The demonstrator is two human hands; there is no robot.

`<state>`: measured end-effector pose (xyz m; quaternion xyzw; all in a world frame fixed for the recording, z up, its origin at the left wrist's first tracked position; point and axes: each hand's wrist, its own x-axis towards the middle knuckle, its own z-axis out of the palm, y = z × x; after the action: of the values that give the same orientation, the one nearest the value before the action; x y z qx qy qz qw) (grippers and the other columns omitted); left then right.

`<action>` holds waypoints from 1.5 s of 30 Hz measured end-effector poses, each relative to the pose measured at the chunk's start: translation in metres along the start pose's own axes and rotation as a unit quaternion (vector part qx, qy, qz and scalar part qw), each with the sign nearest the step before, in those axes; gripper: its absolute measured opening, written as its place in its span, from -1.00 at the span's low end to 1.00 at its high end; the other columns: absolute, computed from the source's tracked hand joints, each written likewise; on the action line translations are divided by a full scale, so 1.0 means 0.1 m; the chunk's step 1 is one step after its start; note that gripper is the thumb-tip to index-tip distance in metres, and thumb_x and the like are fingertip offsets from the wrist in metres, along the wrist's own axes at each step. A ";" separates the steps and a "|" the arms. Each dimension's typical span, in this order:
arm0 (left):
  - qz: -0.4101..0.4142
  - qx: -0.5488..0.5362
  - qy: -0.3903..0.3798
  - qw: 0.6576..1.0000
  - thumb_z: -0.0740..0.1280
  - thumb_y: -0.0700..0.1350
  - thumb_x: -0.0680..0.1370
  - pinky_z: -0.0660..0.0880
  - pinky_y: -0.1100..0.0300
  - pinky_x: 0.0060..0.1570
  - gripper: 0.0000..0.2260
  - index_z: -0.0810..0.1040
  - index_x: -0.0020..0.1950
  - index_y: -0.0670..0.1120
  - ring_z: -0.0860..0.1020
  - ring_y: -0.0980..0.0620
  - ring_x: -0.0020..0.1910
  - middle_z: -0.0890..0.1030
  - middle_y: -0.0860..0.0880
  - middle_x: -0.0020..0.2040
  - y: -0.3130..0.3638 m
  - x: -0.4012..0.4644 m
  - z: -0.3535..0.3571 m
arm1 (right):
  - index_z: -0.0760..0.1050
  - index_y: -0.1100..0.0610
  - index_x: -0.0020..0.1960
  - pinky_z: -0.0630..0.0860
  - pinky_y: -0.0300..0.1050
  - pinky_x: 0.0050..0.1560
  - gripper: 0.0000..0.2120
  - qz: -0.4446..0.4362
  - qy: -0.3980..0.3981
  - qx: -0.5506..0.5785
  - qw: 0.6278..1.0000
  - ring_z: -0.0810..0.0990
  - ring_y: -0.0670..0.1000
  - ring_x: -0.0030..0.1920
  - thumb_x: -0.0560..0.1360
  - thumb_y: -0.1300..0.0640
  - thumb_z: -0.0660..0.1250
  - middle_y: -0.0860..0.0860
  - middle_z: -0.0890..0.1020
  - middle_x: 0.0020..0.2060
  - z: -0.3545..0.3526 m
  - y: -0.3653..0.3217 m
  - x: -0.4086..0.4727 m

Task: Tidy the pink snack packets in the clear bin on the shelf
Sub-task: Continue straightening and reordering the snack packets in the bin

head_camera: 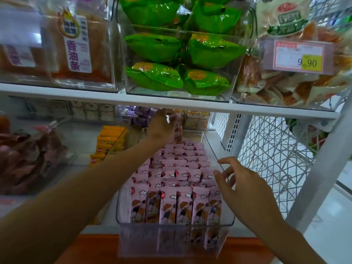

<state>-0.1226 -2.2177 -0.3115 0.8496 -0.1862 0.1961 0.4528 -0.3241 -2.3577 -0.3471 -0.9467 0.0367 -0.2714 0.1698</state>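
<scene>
A long clear bin point(225, 214) sits on the lower shelf, filled with several rows of upright pink snack packets point(177, 174). My left hand point(162, 128) reaches to the far end of the bin and grips one pink packet point(178, 130), holding it upright above the back row. My right hand point(240, 183) hovers over the bin's right wall near the front, fingers spread and loosely bent, holding nothing.
The upper shelf board point(171, 103) hangs low just above my left hand. It carries bins of green packets point(177, 54), fried-dough bags point(76, 44) and a 9.90 price tag point(299, 57). Orange packets point(108, 141) sit left of the bin. A white wire panel point(266, 149) closes the right side.
</scene>
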 end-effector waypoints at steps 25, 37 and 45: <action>0.049 -0.129 -0.076 0.987 0.49 0.11 0.35 0.54 0.39 -0.25 -0.64 0.40 0.03 0.24 0.56 0.32 -0.10 0.52 0.30 -0.04 0.19 -1.69 -0.92 | 0.48 0.06 0.27 0.48 0.11 0.25 -0.52 0.177 -0.126 0.555 0.803 0.62 0.01 0.11 0.38 -0.03 0.41 0.02 0.65 0.09 0.09 -0.88 0.07; 0.106 -0.084 -0.101 0.986 0.30 0.01 0.57 0.48 0.28 0.17 -0.70 0.42 0.30 0.13 0.47 0.29 0.20 0.49 0.23 0.28 0.19 -1.71 -0.90 | 0.52 0.08 0.17 0.57 -0.13 0.09 -0.73 0.128 -0.070 0.550 0.823 0.63 -0.11 0.04 0.48 0.10 0.35 -0.06 0.68 -0.02 0.11 -0.83 -0.03; 0.074 -0.145 -0.064 0.985 0.33 -0.06 0.54 0.53 0.32 0.03 -0.76 0.51 0.20 0.13 0.55 0.31 0.02 0.59 0.27 0.04 0.18 -1.64 -0.92 | 0.53 -0.05 0.13 0.54 -0.35 0.02 -0.67 0.065 -0.053 0.502 0.861 0.61 -0.21 0.05 0.38 0.10 0.44 -0.11 0.67 0.03 0.07 -0.85 -0.05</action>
<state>-0.2869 -2.1262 -0.3342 0.7697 -0.3040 0.1452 0.5422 -0.3262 -2.2749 -0.3264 -0.7417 -0.0521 -0.1910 0.6408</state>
